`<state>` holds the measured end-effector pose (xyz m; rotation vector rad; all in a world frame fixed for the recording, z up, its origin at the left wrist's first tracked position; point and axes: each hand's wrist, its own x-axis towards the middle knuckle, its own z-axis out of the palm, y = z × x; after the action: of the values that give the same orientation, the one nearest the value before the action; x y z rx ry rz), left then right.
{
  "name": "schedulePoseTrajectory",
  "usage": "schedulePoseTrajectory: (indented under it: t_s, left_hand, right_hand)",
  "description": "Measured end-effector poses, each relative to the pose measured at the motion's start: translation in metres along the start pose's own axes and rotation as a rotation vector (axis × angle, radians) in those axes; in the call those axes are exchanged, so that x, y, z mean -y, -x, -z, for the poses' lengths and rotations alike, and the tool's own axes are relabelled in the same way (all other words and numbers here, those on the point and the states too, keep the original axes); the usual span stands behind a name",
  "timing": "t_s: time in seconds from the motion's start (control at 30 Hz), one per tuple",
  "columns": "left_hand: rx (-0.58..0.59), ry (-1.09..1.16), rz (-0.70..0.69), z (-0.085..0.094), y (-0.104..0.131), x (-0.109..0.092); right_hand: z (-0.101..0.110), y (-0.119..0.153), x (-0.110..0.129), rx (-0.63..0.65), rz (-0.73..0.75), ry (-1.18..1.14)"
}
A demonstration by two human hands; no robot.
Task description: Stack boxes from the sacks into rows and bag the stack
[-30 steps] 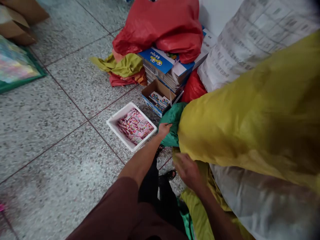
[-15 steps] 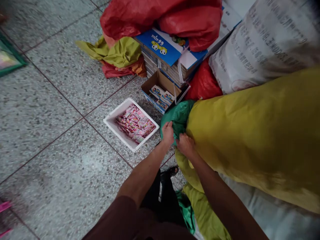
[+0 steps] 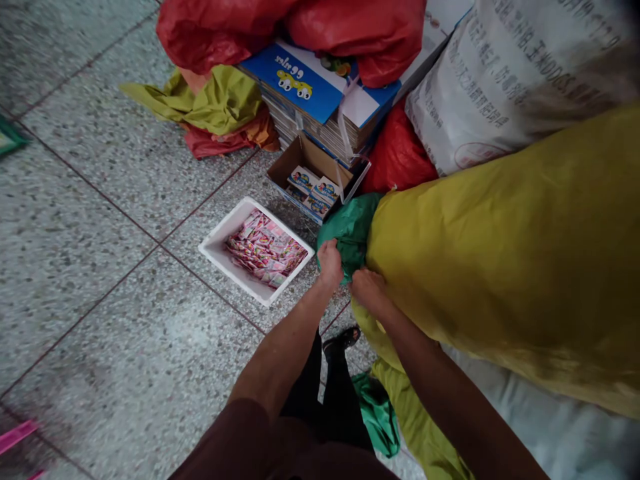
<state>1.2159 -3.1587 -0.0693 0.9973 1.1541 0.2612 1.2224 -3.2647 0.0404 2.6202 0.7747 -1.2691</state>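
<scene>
My left hand [image 3: 331,263] is closed on the near side of a green woven sack [image 3: 354,223], its fingers curled into the fabric. Close beside it, my right hand [image 3: 369,289] grips the sack's lower right part, where it meets a large stuffed yellow sack [image 3: 480,247]. The fingertips of my right hand are partly hidden. Left of my hands a white foam box [image 3: 235,275] stands on the floor, holding many small pink packets [image 3: 267,247].
An open carton [image 3: 285,175] with several small boxes sits beyond the green sack. Behind it rise tied flat cardboard [image 3: 310,87] and red sacks [image 3: 350,33]. A printed white sack [image 3: 480,100] leans at the right. Crumpled yellow cloth [image 3: 220,100] lies at the left.
The view has shifted slightly, so the carton and cardboard appear further left. Both hands stay closed at the green sack, with only slight movement.
</scene>
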Motion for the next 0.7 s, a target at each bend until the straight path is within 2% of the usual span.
schedulePoseTrajectory:
  t_s: [0.13,0.27,0.43,0.7]
  left_hand:
    - [-0.080,-0.014,0.002,0.005,-0.001,-0.013]
    - [-0.088,-0.035,-0.061,0.007,-0.005,-0.024]
    - [-0.062,-0.053,-0.109,0.008,-0.010,-0.028]
    - [0.066,-0.174,-0.134,0.019,-0.012,-0.035]
  right_hand:
    - [-0.004,0.012,-0.009,-0.071,0.143,0.054]
    - [-0.006,0.006,-0.010,-0.039,0.094,0.044]
    - [-0.011,0.005,-0.008,-0.069,0.085,0.023]
    - [-0.041,0.045,-0.006,-0.223,0.073,-0.344]
